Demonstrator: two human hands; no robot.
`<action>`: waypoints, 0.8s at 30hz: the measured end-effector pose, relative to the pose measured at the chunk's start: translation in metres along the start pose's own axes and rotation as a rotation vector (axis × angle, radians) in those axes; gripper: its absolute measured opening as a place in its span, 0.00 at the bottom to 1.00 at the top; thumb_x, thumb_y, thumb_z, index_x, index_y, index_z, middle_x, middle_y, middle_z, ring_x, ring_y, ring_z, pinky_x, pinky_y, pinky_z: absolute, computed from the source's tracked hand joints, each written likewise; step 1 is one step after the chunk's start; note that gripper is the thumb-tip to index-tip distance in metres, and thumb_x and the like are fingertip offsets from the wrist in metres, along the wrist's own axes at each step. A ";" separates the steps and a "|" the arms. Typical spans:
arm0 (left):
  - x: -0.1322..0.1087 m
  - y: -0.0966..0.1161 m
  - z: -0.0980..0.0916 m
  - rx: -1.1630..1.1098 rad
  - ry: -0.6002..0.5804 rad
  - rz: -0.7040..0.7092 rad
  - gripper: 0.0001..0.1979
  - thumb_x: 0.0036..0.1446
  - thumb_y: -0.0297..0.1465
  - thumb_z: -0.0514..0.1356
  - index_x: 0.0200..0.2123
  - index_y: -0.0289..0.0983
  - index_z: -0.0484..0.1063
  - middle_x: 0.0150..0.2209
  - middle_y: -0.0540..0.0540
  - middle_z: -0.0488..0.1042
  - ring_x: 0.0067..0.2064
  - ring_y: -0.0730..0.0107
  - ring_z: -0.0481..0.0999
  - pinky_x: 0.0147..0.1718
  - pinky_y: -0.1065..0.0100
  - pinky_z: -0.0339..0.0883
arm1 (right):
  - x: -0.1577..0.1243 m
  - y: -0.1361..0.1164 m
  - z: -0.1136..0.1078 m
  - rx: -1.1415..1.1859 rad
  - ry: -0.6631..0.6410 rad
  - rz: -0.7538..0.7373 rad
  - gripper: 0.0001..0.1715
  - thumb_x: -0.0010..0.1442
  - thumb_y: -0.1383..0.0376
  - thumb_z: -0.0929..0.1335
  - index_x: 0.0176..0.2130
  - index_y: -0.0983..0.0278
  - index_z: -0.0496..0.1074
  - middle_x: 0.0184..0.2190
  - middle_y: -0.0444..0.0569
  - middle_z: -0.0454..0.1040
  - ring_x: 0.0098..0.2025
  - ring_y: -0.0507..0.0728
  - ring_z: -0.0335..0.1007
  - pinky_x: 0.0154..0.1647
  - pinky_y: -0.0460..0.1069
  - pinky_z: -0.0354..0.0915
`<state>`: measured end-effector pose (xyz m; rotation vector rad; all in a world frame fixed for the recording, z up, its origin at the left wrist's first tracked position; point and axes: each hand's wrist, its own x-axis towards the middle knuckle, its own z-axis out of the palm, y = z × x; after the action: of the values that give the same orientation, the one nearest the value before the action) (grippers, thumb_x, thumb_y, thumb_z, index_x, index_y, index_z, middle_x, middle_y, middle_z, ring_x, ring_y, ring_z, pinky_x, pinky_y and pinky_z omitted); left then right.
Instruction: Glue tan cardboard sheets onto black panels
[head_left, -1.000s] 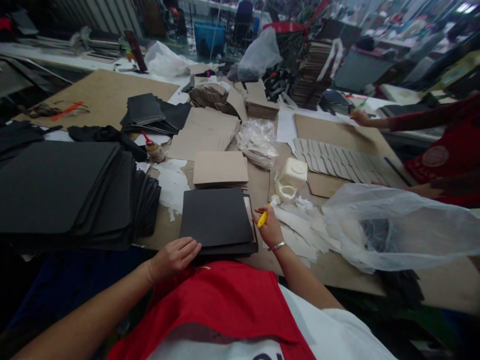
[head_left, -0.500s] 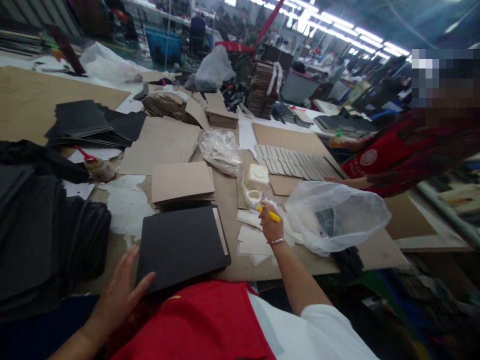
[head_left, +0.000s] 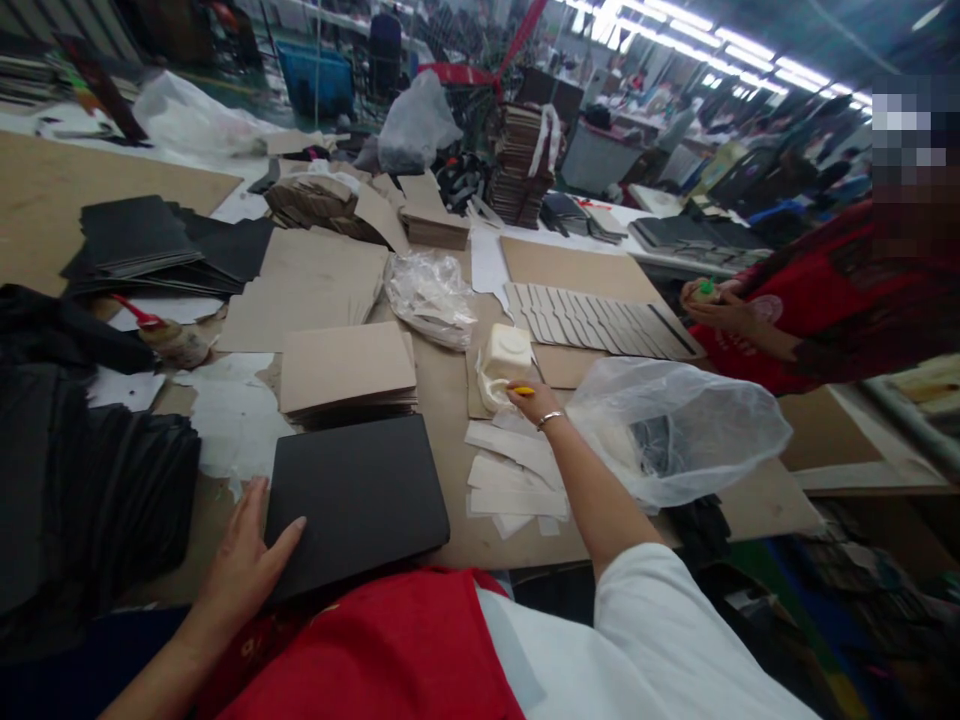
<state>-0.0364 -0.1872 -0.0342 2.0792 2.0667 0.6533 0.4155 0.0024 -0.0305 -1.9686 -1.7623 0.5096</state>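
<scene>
My left hand [head_left: 251, 550] rests at the left edge of a black panel stack [head_left: 360, 490], thumb on the top sheet and fingers spread along its side. My right hand [head_left: 534, 402] is closed round a yellow-handled brush [head_left: 523, 390]. The far end of the brush is hidden at the opening of a cut-open cream plastic jug [head_left: 506, 350]. White paper strips [head_left: 517, 470] lie just below this hand. Behind the black panels stands a stack of tan boards [head_left: 349, 370].
Dark folded pieces [head_left: 135, 490] are heaped at the left. A red-handled brush [head_left: 142, 315] lies in a bottle behind them. A clear plastic bag [head_left: 697, 430] sits at the right. Across the table a co-worker's hands [head_left: 724, 305] hold a green-tipped bottle.
My right hand has moved the brush to the jug's opening. The pale strip at the black panel's right edge no longer shows. The co-worker's hands have come together at the bottle.
</scene>
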 end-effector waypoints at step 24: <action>0.098 0.063 0.012 -0.122 -0.061 0.216 0.26 0.58 0.34 0.52 0.59 0.29 0.56 0.61 0.32 0.57 0.63 0.57 0.55 0.60 0.53 0.54 | -0.030 -0.006 -0.016 0.541 0.316 0.531 0.06 0.43 0.63 0.68 0.21 0.63 0.69 0.15 0.45 0.69 0.14 0.52 0.65 0.12 0.46 0.65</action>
<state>0.0223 -0.0924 0.0002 2.2402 1.7395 0.7161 0.4163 -0.0287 -0.0145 -1.9545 -0.7900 0.7077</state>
